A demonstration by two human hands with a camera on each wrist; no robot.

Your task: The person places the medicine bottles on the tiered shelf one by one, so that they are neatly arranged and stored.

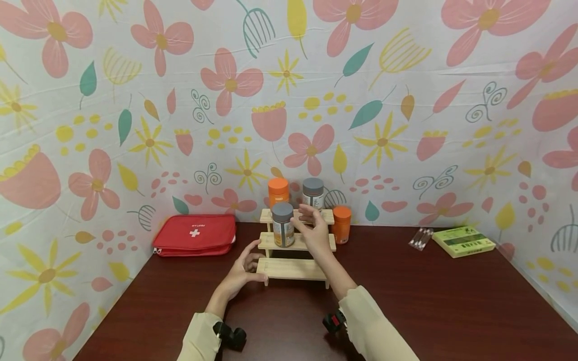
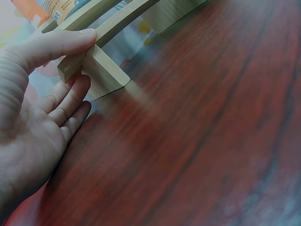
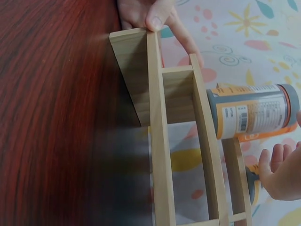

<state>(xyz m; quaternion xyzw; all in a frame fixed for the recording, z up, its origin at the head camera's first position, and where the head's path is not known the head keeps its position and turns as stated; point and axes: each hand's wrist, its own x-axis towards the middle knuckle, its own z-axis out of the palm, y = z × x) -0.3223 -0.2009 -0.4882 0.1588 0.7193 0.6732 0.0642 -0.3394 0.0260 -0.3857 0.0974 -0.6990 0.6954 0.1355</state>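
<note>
A three-step wooden stand (image 1: 293, 269) stands on the table. My left hand (image 1: 240, 275) grips its left end, the thumb on the lowest step and the fingers beneath, as the left wrist view (image 2: 42, 94) shows for that hand. A grey-lidded jar (image 1: 283, 228) is upright on the middle step, its printed label facing outward. Just right of this jar is my right hand (image 1: 314, 231), fingers loosely bent and holding nothing; whether the thumb touches the lid I cannot tell. On the top step are an orange-lidded jar (image 1: 278, 189) and another grey-lidded jar (image 1: 313, 189), the latter partly behind my right fingers.
An orange jar (image 1: 341, 224) stands on the table right of the stand. A red first aid pouch (image 1: 195, 235) lies at the left. Toward the right are a small bag of cotton swabs (image 1: 421, 238) and a green box (image 1: 464, 241). A patterned cloth wall (image 1: 289, 100) closes the back.
</note>
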